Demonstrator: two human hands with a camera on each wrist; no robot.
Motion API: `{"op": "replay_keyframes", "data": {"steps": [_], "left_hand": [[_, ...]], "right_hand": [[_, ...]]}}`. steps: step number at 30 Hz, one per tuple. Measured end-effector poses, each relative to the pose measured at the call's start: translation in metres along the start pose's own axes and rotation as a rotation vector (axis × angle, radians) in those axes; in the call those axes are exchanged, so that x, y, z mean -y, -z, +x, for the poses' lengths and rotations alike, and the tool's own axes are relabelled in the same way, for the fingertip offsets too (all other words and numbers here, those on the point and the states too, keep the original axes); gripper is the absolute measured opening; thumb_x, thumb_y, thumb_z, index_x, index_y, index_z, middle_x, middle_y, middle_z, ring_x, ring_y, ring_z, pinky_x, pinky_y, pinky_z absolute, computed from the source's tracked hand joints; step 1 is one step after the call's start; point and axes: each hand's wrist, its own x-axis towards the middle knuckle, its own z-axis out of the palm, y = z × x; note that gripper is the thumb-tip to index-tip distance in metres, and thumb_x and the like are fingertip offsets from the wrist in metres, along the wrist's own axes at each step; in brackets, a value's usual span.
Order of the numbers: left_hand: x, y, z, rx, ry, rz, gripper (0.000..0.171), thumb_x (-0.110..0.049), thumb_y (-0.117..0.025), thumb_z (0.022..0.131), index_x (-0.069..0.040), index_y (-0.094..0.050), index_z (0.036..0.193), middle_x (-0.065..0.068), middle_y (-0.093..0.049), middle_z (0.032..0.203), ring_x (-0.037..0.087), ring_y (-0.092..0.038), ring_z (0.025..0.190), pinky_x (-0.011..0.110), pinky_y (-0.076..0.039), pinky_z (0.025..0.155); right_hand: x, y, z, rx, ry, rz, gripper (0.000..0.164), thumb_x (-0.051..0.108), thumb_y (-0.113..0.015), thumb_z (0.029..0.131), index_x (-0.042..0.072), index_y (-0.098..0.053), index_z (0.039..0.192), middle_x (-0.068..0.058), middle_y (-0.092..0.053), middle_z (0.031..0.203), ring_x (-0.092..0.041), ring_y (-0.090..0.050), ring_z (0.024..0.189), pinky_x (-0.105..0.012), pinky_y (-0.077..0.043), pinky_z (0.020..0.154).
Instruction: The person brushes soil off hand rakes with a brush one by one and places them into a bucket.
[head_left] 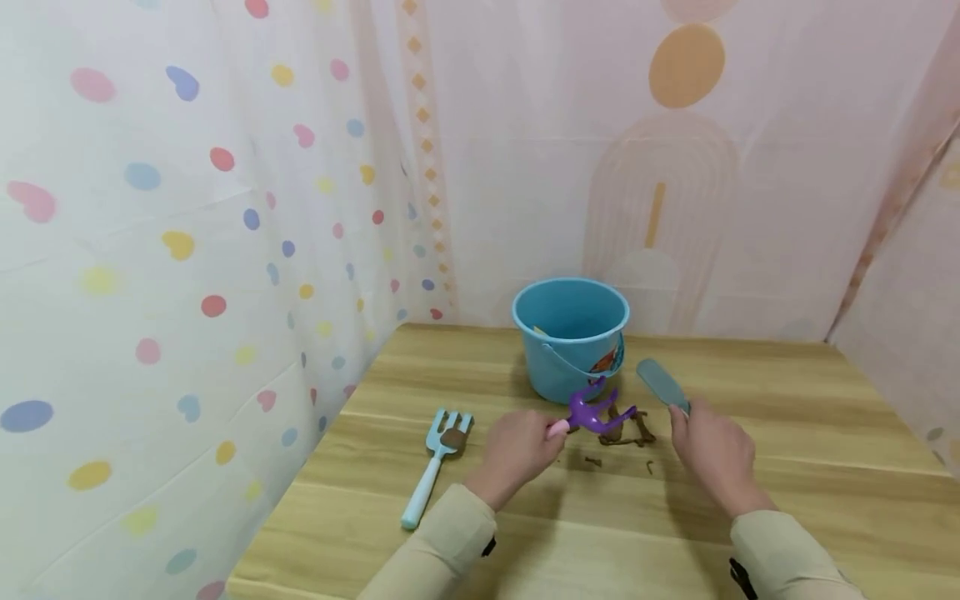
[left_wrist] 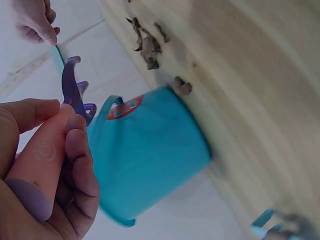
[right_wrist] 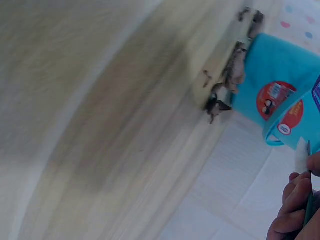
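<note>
My left hand (head_left: 521, 454) grips the pink handle (left_wrist: 44, 152) of a small purple toy rake (head_left: 592, 412), its curved prongs raised over brown, twisted scraps (head_left: 626, 427) on the table. In my right hand (head_left: 716, 454) is a flat grey-blue blade-like tool (head_left: 662, 383), held by its handle and pointing away from me. The scraps lie between the two hands, close in front of a blue bucket (head_left: 558, 367). Smaller brown bits (right_wrist: 207, 78) are scattered near them. In the right wrist view only part of the right hand (right_wrist: 295, 205) shows at the edge.
A light-blue toy fork (head_left: 431, 475) lies to the left, with a brown lump (head_left: 453, 438) on its prongs. The bucket stands near the back of the wooden table (head_left: 360, 533), its handle hanging down in front. Patterned curtains (head_left: 225, 350) hang behind and at the sides.
</note>
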Motion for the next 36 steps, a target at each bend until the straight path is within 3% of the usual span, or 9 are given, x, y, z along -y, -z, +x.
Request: {"op": "replay_keyframes", "data": {"steps": [3,6,13,18,22,28,36], "left_hand": [[-0.003,0.012,0.002,-0.032,-0.015,0.013,0.015,-0.026,-0.065,0.088,-0.016,-0.064,0.077,-0.009,-0.046,0.056,0.009,-0.041,0.048,0.025,-0.033,0.045],[-0.006,0.028,0.004,-0.043,-0.032,0.009,0.014,-0.026,-0.066,0.087,-0.013,-0.067,0.09,-0.007,-0.05,0.059,0.009,-0.043,0.048,0.024,-0.035,0.043],[-0.006,0.072,0.017,-0.043,-0.115,-0.023,0.014,-0.023,-0.067,0.089,-0.01,-0.066,0.093,-0.005,-0.052,0.064,0.01,-0.046,0.051,0.024,-0.037,0.045],[0.0,0.094,0.035,-0.08,-0.163,0.006,0.012,-0.022,-0.067,0.088,-0.012,-0.066,0.082,-0.006,-0.052,0.062,0.011,-0.046,0.051,0.025,-0.036,0.046],[0.006,0.105,0.05,-0.092,-0.162,0.041,0.015,-0.022,-0.066,0.088,-0.013,-0.065,0.077,-0.004,-0.052,0.064,0.012,-0.048,0.052,0.025,-0.036,0.047],[0.016,0.113,0.077,-0.046,-0.108,0.089,0.028,-0.029,-0.064,0.094,-0.013,-0.062,0.072,0.0,-0.052,0.066,0.016,-0.05,0.056,0.027,-0.038,0.05],[0.031,0.113,0.111,-0.009,-0.102,0.201,0.026,-0.028,-0.06,0.095,-0.01,-0.064,0.076,0.006,-0.058,0.092,0.02,-0.055,0.071,0.034,-0.048,0.061]], "right_hand": [[0.004,0.003,0.004,-0.007,-0.032,0.029,0.033,0.029,-0.042,0.103,0.003,-0.049,0.084,-0.006,-0.045,0.057,-0.024,-0.045,0.048,-0.038,-0.035,0.041],[0.005,0.006,0.007,0.008,-0.073,0.05,0.033,0.028,-0.04,0.103,0.0,-0.052,0.091,-0.008,-0.048,0.059,-0.026,-0.047,0.05,-0.04,-0.036,0.042],[0.003,0.008,0.009,0.026,-0.144,0.091,0.036,0.026,-0.043,0.104,-0.006,-0.055,0.114,-0.018,-0.061,0.072,-0.032,-0.056,0.059,-0.043,-0.04,0.048],[0.001,0.008,0.011,-0.019,-0.18,0.105,0.035,0.026,-0.045,0.104,-0.005,-0.055,0.116,-0.027,-0.065,0.085,-0.043,-0.062,0.069,-0.049,-0.041,0.051],[0.003,0.007,0.009,-0.037,-0.202,0.127,0.035,0.027,-0.046,0.104,-0.005,-0.056,0.116,-0.029,-0.065,0.089,-0.046,-0.062,0.072,-0.05,-0.042,0.052],[0.002,0.003,0.005,-0.014,-0.216,0.149,0.036,0.025,-0.047,0.104,-0.006,-0.055,0.118,-0.029,-0.065,0.091,-0.042,-0.063,0.07,-0.047,-0.043,0.051],[0.0,-0.004,0.0,0.013,-0.24,0.15,0.035,0.025,-0.048,0.103,-0.006,-0.055,0.118,-0.029,-0.065,0.092,-0.042,-0.063,0.074,-0.049,-0.044,0.053]]}}
